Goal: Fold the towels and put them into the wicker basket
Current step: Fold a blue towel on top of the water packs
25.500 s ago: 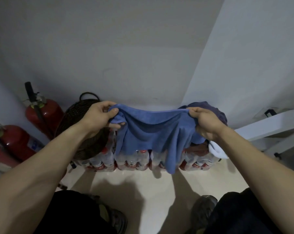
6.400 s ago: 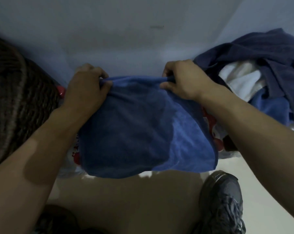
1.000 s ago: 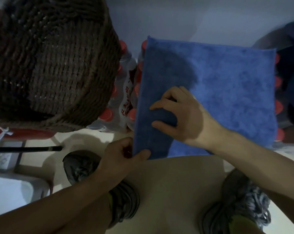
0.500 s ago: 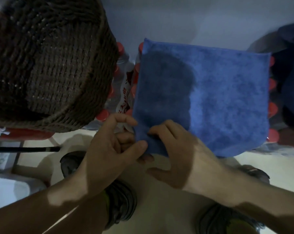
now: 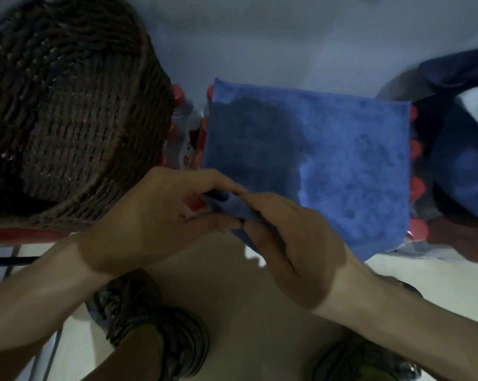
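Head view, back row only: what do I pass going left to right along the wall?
Wicker basket → red-capped bottles → folded blue towel → pile of unfolded towels.

We seem to be in a storage corner or utility room. Shrink-wrapped packs of red-capped bottles (image 5: 417, 188) stand stacked against a bare pale wall (image 5: 287, 37) and serve as the work surface. A wicker basket (image 5: 67, 111) sits on them, above a plain cream floor (image 5: 232, 298).
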Demonstrator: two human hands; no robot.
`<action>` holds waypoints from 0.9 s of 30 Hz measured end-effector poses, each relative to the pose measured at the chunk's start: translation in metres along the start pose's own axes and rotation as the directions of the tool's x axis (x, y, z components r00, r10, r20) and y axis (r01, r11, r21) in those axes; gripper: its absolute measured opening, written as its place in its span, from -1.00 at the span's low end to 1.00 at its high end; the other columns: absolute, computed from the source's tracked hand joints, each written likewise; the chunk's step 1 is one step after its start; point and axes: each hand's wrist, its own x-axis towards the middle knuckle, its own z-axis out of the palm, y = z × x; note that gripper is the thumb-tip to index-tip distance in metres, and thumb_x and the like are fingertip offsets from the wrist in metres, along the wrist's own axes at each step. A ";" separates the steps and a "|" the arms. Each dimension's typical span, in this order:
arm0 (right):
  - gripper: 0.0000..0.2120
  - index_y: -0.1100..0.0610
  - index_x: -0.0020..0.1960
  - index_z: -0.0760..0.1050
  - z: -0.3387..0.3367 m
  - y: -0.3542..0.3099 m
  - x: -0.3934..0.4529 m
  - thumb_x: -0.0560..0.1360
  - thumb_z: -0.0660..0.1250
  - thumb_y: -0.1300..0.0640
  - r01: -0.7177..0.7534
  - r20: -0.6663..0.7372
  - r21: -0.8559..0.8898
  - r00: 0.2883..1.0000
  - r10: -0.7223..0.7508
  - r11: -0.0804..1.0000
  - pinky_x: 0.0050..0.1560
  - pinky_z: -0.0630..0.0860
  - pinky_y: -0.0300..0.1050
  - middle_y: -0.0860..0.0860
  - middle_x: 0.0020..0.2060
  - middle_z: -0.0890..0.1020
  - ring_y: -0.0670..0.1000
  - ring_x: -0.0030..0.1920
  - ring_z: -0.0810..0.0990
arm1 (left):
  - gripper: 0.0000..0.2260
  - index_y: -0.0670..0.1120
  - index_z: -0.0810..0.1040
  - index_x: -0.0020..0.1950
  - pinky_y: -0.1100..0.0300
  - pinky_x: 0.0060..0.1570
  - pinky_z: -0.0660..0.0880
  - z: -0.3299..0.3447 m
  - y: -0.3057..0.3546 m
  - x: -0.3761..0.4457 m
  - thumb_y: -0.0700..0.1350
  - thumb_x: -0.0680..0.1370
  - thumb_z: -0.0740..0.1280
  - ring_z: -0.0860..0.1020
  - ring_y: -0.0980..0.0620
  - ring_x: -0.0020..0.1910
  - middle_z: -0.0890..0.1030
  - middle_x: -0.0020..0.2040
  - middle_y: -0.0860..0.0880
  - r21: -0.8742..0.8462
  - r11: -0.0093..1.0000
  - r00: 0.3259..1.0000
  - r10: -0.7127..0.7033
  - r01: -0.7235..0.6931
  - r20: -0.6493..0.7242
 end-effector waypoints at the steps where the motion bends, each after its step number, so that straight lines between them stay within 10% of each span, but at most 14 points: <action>1: -0.72 -0.08 0.27 0.41 -0.002 -0.001 -0.003 0.58 0.31 0.08 -0.043 -0.024 0.035 0.999 0.044 0.998 -0.18 0.38 -0.55 -0.25 -0.11 0.56 -0.35 -0.14 0.54 | -0.77 0.09 0.58 0.08 0.35 -0.15 0.54 0.000 0.002 0.004 0.13 0.49 0.33 0.61 0.30 -0.12 0.64 -0.03 0.17 0.014 1.000 1.000 -0.001 0.001 -0.022; 6: -0.51 -0.26 0.04 0.19 -0.012 0.010 -0.011 0.31 0.46 -0.14 -0.241 -0.013 -0.165 0.970 0.242 0.956 -0.34 0.45 -0.38 -0.23 -0.12 0.50 -0.28 -0.16 0.52 | -0.82 -0.03 0.54 -0.09 0.34 -0.36 0.46 0.014 0.003 0.018 0.07 0.52 0.29 0.58 0.17 -0.28 0.59 -0.23 0.08 0.068 0.998 0.989 -0.007 0.018 -0.147; 12: -0.90 -0.01 -0.26 0.35 -0.063 0.030 -0.025 0.25 0.24 0.06 -0.276 0.158 -0.377 0.922 0.355 0.884 -0.43 0.38 -0.04 -0.09 -0.38 0.47 -0.05 -0.37 0.47 | -0.95 0.10 0.48 -0.07 0.39 -0.29 0.52 0.027 0.000 0.025 0.05 0.55 0.27 0.60 0.23 -0.25 0.62 -0.19 0.17 -0.260 0.958 0.945 -0.189 0.118 -0.268; 16: -0.71 0.05 -0.27 0.49 -0.119 0.047 -0.035 0.23 0.16 -0.15 -0.291 0.221 -0.447 0.880 0.420 0.846 -0.34 0.49 -0.06 -0.09 -0.36 0.57 -0.08 -0.35 0.55 | -0.88 0.03 0.49 -0.05 0.26 -0.26 0.52 0.036 -0.004 0.029 0.05 0.60 0.26 0.57 0.15 -0.23 0.60 -0.19 0.05 -0.287 0.942 0.908 -0.265 0.173 -0.325; 23: -0.86 0.27 -0.22 0.52 -0.164 0.085 -0.067 0.43 0.45 0.26 -0.412 0.307 -0.049 0.861 0.406 0.910 -0.40 0.41 -0.24 0.03 -0.42 0.50 -0.08 -0.41 0.45 | -0.89 0.12 0.41 -0.06 0.18 -0.32 0.46 0.040 -0.016 0.031 0.08 0.63 0.18 0.51 0.13 -0.25 0.52 -0.20 -0.05 -0.144 0.965 0.836 -0.262 0.219 -0.483; 27: -0.73 0.20 -0.09 0.62 -0.176 0.096 -0.083 0.46 0.48 -0.03 -0.445 0.277 0.193 0.880 0.387 0.874 -0.26 0.53 -0.21 0.14 -0.34 0.60 -0.08 -0.28 0.55 | -0.82 0.13 0.36 -0.12 0.26 -0.42 0.39 0.038 -0.025 0.028 0.17 0.61 0.16 0.46 0.20 -0.36 0.50 -0.26 0.02 -0.038 0.963 0.807 -0.245 0.267 -0.537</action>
